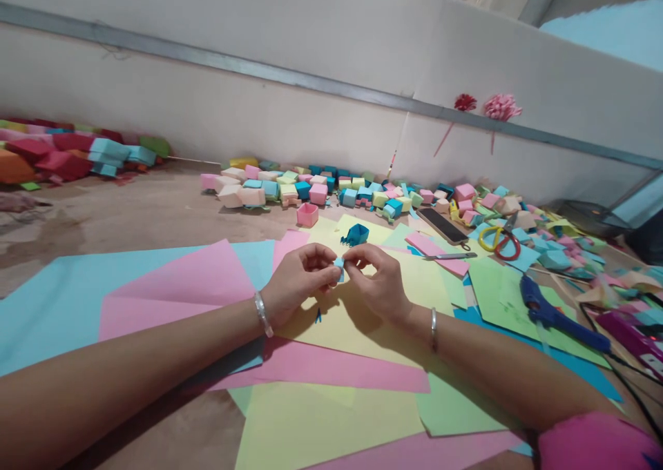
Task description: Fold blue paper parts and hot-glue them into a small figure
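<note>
A small light blue paper piece (338, 268) is pinched between my two hands near the middle of the view. My left hand (305, 277) holds its left side between thumb and fingers. On its right side, my right hand (376, 277) grips it with the fingertips. Just beyond my hands sits a dark teal folded paper box (358, 234) with a fringed end. A tiny blue paper scrap (318, 315) lies below my left hand on the yellow paper (409, 318). An open pink paper box (307, 214) stands farther back.
Many small coloured paper boxes (269, 188) line the wall. To the right lie a phone (443, 226), scissors (500, 239), a metal blade tool (450, 256), a blue glue gun (562, 316) and a purple power strip (632, 339) with cords. Large coloured sheets (170, 287) spread beneath my arms.
</note>
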A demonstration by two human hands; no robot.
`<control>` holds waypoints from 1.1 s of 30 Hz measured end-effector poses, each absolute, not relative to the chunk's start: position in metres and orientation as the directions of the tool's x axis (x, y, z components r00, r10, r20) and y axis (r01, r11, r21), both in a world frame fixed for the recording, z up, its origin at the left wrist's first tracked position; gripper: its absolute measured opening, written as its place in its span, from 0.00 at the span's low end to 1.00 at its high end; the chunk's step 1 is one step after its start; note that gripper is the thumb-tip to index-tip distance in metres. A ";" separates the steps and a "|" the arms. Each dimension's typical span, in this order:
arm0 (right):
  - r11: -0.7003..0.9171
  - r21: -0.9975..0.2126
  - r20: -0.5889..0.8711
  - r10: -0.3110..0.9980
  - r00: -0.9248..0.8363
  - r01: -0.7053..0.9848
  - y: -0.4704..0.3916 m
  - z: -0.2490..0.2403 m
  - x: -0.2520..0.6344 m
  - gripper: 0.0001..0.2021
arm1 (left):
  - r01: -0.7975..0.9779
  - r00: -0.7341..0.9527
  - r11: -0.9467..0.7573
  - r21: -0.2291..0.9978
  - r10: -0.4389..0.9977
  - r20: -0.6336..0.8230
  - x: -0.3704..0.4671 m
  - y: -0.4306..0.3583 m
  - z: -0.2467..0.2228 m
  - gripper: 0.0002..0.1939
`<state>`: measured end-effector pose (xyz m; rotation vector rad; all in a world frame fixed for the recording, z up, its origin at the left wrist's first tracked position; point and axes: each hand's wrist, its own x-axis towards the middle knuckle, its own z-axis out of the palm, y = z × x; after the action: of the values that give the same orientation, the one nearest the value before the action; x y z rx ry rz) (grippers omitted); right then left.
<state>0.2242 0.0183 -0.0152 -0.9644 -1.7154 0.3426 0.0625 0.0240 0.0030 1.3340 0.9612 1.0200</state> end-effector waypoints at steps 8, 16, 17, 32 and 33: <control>0.528 -0.652 0.511 0.836 -0.200 0.544 0.019 -0.017 0.228 0.05 | 0.347 0.331 -0.325 0.880 0.920 0.210 0.057 0.033 -0.003 0.07; 0.527 -0.550 0.432 0.843 -0.320 0.648 0.018 -0.017 0.227 0.03 | 0.566 0.322 -0.418 0.710 0.905 0.277 0.056 0.034 -0.005 0.04; 0.515 -0.552 0.421 0.851 -0.313 0.656 0.018 -0.017 0.227 0.03 | 0.569 0.321 -0.409 0.714 0.909 0.265 0.056 0.034 -0.005 0.05; 0.552 -0.569 0.530 0.813 -0.241 0.610 0.020 -0.022 0.225 0.04 | 0.351 0.283 -0.174 0.920 0.956 0.073 0.058 0.032 0.009 0.12; 0.580 -0.559 0.563 0.790 -0.242 0.593 0.020 -0.021 0.226 0.04 | 0.301 0.273 -0.135 0.944 0.961 0.050 0.057 0.032 0.009 0.12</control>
<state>0.2256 0.0202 -0.0206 -1.1082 -1.9475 0.2882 0.0570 0.0319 0.0089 1.6272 1.1842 0.9051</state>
